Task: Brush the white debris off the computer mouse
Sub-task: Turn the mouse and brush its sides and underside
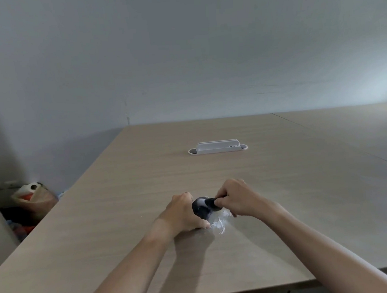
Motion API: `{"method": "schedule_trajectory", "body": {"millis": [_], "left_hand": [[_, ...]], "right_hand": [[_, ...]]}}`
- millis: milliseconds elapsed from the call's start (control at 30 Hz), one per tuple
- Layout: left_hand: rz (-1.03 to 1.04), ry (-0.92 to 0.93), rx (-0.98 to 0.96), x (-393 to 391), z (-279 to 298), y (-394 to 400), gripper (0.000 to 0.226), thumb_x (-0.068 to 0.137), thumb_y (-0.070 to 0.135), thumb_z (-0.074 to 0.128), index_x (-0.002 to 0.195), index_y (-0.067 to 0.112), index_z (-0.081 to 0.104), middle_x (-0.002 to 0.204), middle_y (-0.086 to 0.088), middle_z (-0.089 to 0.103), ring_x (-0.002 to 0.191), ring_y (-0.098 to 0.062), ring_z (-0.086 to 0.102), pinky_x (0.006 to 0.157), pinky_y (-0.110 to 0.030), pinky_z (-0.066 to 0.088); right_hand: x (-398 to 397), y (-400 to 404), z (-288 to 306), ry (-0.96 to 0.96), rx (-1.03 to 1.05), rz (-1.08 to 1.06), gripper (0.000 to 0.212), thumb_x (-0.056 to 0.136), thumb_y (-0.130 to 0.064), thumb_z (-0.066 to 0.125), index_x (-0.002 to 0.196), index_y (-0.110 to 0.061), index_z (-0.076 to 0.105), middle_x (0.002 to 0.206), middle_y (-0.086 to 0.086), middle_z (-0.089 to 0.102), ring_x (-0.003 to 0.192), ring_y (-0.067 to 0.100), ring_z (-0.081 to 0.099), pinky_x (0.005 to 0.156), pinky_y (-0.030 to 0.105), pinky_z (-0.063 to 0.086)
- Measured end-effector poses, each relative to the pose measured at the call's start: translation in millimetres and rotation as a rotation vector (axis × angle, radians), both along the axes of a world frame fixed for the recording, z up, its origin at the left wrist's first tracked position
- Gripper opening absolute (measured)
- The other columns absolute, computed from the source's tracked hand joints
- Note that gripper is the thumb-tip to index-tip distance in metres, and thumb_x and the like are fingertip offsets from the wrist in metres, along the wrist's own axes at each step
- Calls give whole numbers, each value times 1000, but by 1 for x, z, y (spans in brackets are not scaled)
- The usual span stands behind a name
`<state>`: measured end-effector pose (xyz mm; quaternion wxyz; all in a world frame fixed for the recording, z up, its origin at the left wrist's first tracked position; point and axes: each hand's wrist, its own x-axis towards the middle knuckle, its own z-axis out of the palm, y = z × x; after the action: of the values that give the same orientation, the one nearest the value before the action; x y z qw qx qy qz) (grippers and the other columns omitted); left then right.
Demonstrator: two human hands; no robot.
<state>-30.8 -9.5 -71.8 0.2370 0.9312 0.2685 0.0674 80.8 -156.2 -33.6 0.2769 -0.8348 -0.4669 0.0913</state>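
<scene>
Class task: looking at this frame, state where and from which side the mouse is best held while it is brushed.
Grip the mouse by its left flank, from the left, as the left hand does. That leaves its top and right side free for the brush in the right hand, above the debris.

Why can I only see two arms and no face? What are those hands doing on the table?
The camera sits on the person's head and looks down, so you see only their arms. The left hand steadies a dark computer mouse on the wooden table. The right hand holds a small dark brush with its fingers and touches it to the mouse. White powder lies on the table just beside the mouse. Farther back is a white slot with a raised flap set in the table.
</scene>
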Motion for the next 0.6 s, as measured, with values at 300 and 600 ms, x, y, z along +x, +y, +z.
{"method": "schedule_trajectory", "body": {"millis": [300,600], "left_hand": [[-48,50,17,4,3,4,75,51,47,83,115,16,57,106,1,57,101,-18,51,83,-33,49],[-71,45,8,6,0,7,76,44,46,77,114,23,59,110,-2,62,108,-21,53,81,-28,46]], "right_hand": [[27,17,-6,-109,45,-87,23,79,-7,54,58,2,56,56,9,45,57,25,38,52,33,31],[31,3,19,-66,-59,-53,17,80,-8,59,81,-7,76,67,7,62,64,21,53,53,28,40]]}}
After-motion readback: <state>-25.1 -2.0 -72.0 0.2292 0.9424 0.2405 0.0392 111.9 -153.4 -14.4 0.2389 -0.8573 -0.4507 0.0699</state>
